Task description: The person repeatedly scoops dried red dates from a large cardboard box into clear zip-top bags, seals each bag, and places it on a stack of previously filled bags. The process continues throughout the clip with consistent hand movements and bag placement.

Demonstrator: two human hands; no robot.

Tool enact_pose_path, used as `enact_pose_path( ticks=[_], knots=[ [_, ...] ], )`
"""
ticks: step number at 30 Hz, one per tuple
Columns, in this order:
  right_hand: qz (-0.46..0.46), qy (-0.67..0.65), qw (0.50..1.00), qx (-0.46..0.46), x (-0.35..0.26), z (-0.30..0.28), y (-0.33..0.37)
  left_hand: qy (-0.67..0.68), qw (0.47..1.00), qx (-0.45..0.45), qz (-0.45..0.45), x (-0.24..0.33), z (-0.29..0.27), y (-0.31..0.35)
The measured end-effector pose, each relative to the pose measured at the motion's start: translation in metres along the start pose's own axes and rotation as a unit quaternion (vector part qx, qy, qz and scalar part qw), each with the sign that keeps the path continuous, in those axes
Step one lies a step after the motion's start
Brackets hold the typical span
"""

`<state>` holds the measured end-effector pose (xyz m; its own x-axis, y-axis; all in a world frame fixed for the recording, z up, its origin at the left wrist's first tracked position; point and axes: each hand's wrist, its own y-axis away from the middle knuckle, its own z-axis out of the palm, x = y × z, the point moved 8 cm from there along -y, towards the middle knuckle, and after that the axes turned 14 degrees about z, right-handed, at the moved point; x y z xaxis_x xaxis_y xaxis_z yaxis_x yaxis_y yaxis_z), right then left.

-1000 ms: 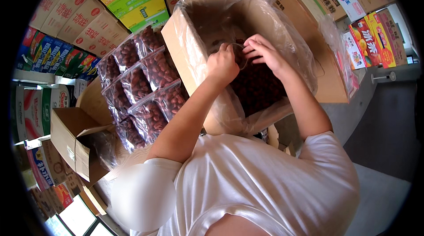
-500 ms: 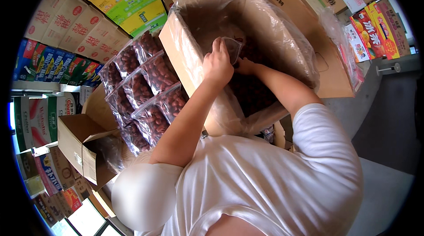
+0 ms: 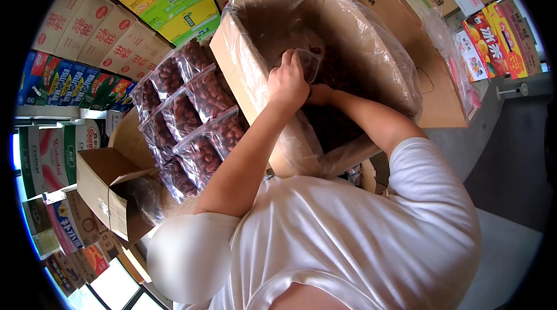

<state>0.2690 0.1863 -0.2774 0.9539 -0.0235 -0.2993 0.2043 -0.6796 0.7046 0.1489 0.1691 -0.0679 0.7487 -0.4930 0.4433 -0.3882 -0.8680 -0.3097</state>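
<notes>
Inside a large cardboard box with a clear plastic liner lie dark red dried dates. My left hand is closed on the upper edge of a clear plastic bag, holding it within the box. Just right of and below it, my right hand reaches in close by the bag. Its fingers are hidden behind the left hand and in shadow, so what they hold does not show. How full the bag is cannot be made out.
Left of the box stand several filled clear bags of dates in rows. A small open carton sits lower left. Stacked cartons line the back and left, with colourful boxes at far right. A grey counter lies right.
My right hand has shifted slightly left and down, closer under my left hand. The bag's edge has tilted a little to the right; my left hand keeps its hold.
</notes>
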Motion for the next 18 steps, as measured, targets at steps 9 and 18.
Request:
enact_pose_path(
  ticks=[9,18],
  knots=[
    [-0.166,0.004,0.985,-0.057,-0.012,0.058,-0.052,0.016,1.000,-0.005,-0.005,0.002,-0.001,-0.001],
    [-0.248,0.098,0.960,-0.090,-0.019,0.079,-0.032,0.005,1.000,0.002,0.000,0.001,0.000,0.001]
  ],
)
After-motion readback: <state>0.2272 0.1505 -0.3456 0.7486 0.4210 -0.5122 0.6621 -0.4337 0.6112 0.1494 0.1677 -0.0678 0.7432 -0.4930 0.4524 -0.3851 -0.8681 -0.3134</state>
